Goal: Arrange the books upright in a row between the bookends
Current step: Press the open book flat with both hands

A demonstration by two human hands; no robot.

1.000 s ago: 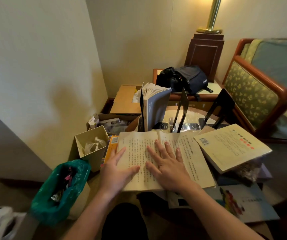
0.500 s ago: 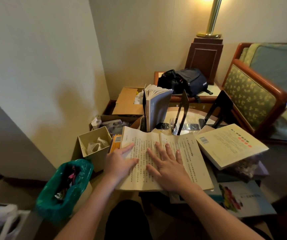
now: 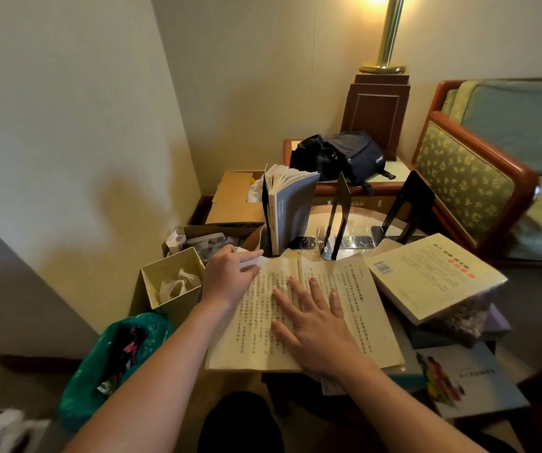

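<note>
An open book [image 3: 348, 299] with yellowed printed pages lies flat on the table in front of me. My right hand [image 3: 315, 325] presses flat on its middle, fingers spread. My left hand [image 3: 230, 273] rests at the top left corner of the left page, fingers pointing right. Behind it a grey-blue book [image 3: 291, 212] stands upright against a black bookend at the left. A second black bookend [image 3: 340, 217] stands in the middle and a third [image 3: 407, 207] to the right. A cream-covered book [image 3: 433, 276] lies flat at the right.
A booklet with a colourful cover [image 3: 465, 380] lies at the lower right. Left of the table are a small open box [image 3: 171, 282], a green-lined bin [image 3: 116, 361] and a cardboard box [image 3: 233, 201]. A dark bag [image 3: 341, 155] sits behind, an armchair [image 3: 478, 178] stands right.
My left hand has slid from the lower left page up to its top left corner. My right hand stays pressed on the open book. The view has tilted slightly.
</note>
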